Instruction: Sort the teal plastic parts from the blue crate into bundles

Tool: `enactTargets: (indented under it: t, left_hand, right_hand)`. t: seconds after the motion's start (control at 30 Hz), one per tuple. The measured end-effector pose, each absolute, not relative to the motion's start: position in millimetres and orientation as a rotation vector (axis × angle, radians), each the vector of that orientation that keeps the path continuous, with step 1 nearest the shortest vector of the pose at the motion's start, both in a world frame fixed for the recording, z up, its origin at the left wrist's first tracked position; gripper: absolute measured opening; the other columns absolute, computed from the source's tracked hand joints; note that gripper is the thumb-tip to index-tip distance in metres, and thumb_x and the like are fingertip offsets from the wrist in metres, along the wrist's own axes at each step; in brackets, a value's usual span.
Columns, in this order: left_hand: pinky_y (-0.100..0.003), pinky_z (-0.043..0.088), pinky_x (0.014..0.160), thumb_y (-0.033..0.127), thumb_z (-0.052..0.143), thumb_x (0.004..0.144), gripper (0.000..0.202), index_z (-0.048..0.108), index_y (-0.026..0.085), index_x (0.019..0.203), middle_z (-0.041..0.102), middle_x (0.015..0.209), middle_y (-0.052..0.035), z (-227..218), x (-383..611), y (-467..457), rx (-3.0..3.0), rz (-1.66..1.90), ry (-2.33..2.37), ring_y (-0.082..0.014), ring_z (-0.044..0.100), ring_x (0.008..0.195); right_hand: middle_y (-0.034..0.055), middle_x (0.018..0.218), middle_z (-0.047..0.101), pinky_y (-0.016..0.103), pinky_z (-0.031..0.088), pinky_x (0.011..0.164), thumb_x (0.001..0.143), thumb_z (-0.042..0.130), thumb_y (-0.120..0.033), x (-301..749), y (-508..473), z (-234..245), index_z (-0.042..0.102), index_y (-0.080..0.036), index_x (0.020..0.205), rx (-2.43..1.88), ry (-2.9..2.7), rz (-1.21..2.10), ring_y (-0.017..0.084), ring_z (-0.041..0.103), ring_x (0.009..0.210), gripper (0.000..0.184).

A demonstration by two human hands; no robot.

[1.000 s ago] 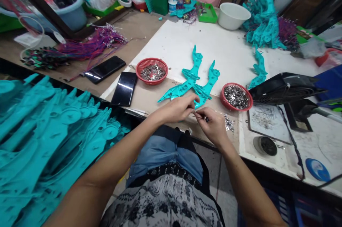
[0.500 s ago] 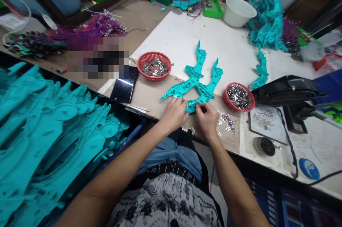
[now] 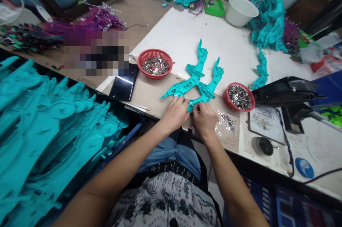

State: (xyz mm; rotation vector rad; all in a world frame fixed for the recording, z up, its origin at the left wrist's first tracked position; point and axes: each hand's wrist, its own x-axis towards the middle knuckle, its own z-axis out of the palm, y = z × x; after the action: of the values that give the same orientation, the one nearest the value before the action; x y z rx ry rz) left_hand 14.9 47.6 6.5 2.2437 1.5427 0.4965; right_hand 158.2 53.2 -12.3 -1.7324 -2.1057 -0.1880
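Both my hands are together at the table's front edge, over the near end of a curved teal plastic part. My left hand is closed on that end from the left. In my right hand, the closed fingers pinch a thin metal tool, its tip over the teal part; its exact kind is too small to tell. A second teal plastic part lies alongside, its lower end by my left knuckles. Small metal pieces are scattered right of my right hand.
Red baskets of metal pieces stand left and right. A black phone lies by the left edge, and a black fan stands at right. Many teal parts are piled at lower left. A white bowl sits farther back.
My right hand has shifted slightly left and turned, its knuckles now more on top. The metal tool lies closer to my left fingers. The view has tilted slightly.
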Motion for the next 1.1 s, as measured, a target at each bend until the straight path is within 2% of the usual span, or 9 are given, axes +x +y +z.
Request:
enactTargets:
  t: [0.07, 0.17, 0.27, 0.33, 0.47, 0.57, 0.73, 0.87, 1.1]
  left_hand:
    - [-0.04, 0.042, 0.095, 0.02, 0.056, 0.082, 0.04, 0.054, 0.008, 0.12, 0.057, 0.113, -0.0142, 5.7, 15.1, 47.5, 2.241, 0.511, 1.54, -0.0285, 0.047, 0.108]
    - [-0.04, 0.042, 0.095, 0.021, 0.055, 0.083, 0.037, 0.055, 0.01, 0.118, 0.057, 0.113, -0.0132, 4.5, 13.9, 47.9, 2.231, 0.521, 1.531, -0.0276, 0.048, 0.108]
    - [-0.039, 0.042, 0.095, 0.02, 0.055, 0.082, 0.035, 0.055, 0.014, 0.117, 0.057, 0.113, -0.0124, 4.3, 9.4, 49.8, 2.222, 0.518, 1.515, -0.0266, 0.05, 0.108]
    - [-0.039, 0.042, 0.095, 0.019, 0.056, 0.081, 0.035, 0.055, 0.014, 0.116, 0.058, 0.113, -0.0124, 5.3, 5.0, 51.9, 2.216, 0.503, 1.507, -0.0264, 0.051, 0.108]
    - [-0.039, 0.042, 0.096, 0.021, 0.059, 0.08, 0.042, 0.054, 0.012, 0.121, 0.059, 0.113, -0.0129, 9.4, -0.7, 57.4, 2.174, 0.484, 1.507, -0.0273, 0.052, 0.108]
    - [-0.038, 0.043, 0.095, 0.026, 0.06, 0.082, 0.047, 0.052, 0.01, 0.126, 0.059, 0.114, -0.0142, 12.0, 1.4, 62.0, 2.118, 0.544, 1.541, -0.0271, 0.054, 0.11]
    - [-0.036, 0.044, 0.09, 0.028, 0.05, 0.089, 0.029, 0.062, 0.013, 0.112, 0.064, 0.103, -0.012, 11.5, 11.0, 69.7, 2.148, 0.505, 1.633, -0.0249, 0.058, 0.101]
    - [-0.038, 0.042, 0.086, 0.034, 0.047, 0.091, 0.028, 0.066, 0.015, 0.101, 0.066, 0.095, -0.0107, 7.0, 19.4, 72.3, 2.203, 0.434, 1.684, -0.0254, 0.056, 0.095]
    - [-0.039, 0.041, 0.086, 0.036, 0.054, 0.087, 0.025, 0.067, 0.019, 0.1, 0.066, 0.1, -0.0087, 3.9, 28.7, 72.3, 2.085, 0.411, 1.801, -0.0273, 0.054, 0.098]
  right_hand:
    - [0.0071, 0.071, 0.061, 0.031, 0.023, 0.053, 0.085, 0.05, -0.02, 158.8, 49.8, -12.5, 0.063, -0.017, 0.072, -1.725, -2.143, -0.178, 0.016, 0.046, 0.056, 0.019]
    - [0.0082, 0.079, 0.064, 0.031, 0.029, 0.054, 0.09, 0.045, -0.022, 165.8, 42.1, -10.6, 0.067, -0.016, 0.092, -1.645, -2.231, -0.114, 0.017, 0.051, 0.061, 0.022]
    - [0.008, 0.085, 0.063, 0.03, 0.039, 0.06, 0.092, 0.045, -0.028, 185.4, 41.9, -0.8, 0.06, -0.016, 0.112, -1.536, -2.261, 0.109, 0.018, 0.056, 0.069, 0.028]
    - [0.008, 0.088, 0.063, 0.031, 0.043, 0.066, 0.094, 0.043, -0.031, 204.1, 50.9, 8.9, 0.055, -0.016, 0.116, -1.473, -2.235, 0.231, 0.019, 0.058, 0.075, 0.029]
    - [0.0088, 0.093, 0.063, 0.033, 0.046, 0.074, 0.095, 0.04, -0.026, 235.3, 85.5, 23.3, 0.056, -0.018, 0.105, -1.245, -2.367, 0.288, 0.02, 0.059, 0.085, 0.021]
    - [0.0089, 0.091, 0.06, 0.032, 0.046, 0.073, 0.095, 0.041, -0.027, 239.9, 110.6, 24.2, 0.059, -0.019, 0.095, -1.042, -2.564, 0.349, 0.019, 0.057, 0.084, 0.02]
    - [0.009, 0.084, 0.059, 0.032, 0.043, 0.07, 0.096, 0.037, -0.024, 229.2, 132.0, 13.8, 0.061, -0.018, 0.09, -0.809, -2.717, 0.396, 0.019, 0.05, 0.079, 0.026]
    - [0.0089, 0.081, 0.06, 0.033, 0.041, 0.069, 0.096, 0.034, -0.022, 226.9, 138.9, 6.0, 0.063, -0.017, 0.087, -0.691, -2.792, 0.358, 0.019, 0.047, 0.077, 0.031]
    - [0.0078, 0.08, 0.059, 0.034, 0.041, 0.069, 0.096, 0.028, -0.018, 229.1, 147.3, 4.0, 0.064, -0.017, 0.085, -0.554, -2.897, 0.347, 0.019, 0.048, 0.078, 0.038]
